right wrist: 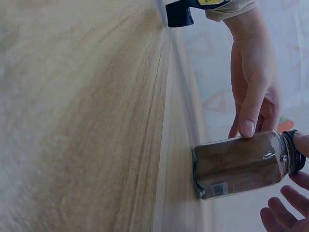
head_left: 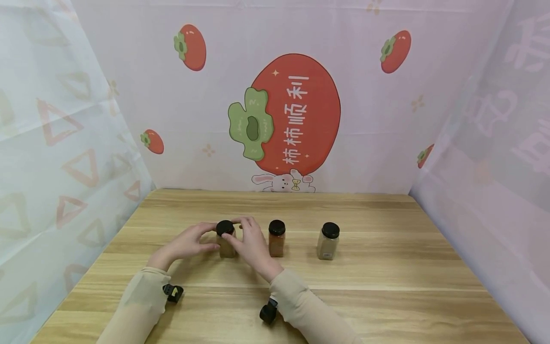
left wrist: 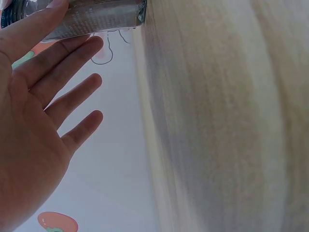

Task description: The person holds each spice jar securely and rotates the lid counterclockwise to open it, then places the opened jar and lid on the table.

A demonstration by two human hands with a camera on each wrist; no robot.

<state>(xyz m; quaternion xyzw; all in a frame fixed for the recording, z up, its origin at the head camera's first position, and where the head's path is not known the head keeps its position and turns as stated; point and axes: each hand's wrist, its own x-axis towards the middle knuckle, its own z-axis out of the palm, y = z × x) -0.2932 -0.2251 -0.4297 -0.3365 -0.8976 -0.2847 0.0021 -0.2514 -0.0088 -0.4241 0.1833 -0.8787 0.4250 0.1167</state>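
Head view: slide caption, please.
Both hands grip the leftmost black-lidded powder jar of three on a wood-grain table.

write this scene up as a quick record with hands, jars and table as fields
left hand: holds the left jar by its side
right hand: fingertips on that jar's black lid
middle jar: upright, capped, reddish-brown inside
right jar: upright, capped, pale inside
table: wood-grain top

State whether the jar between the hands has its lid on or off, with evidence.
On. The black lid tops the jar in the head and right wrist views; how tightly, I cannot tell.
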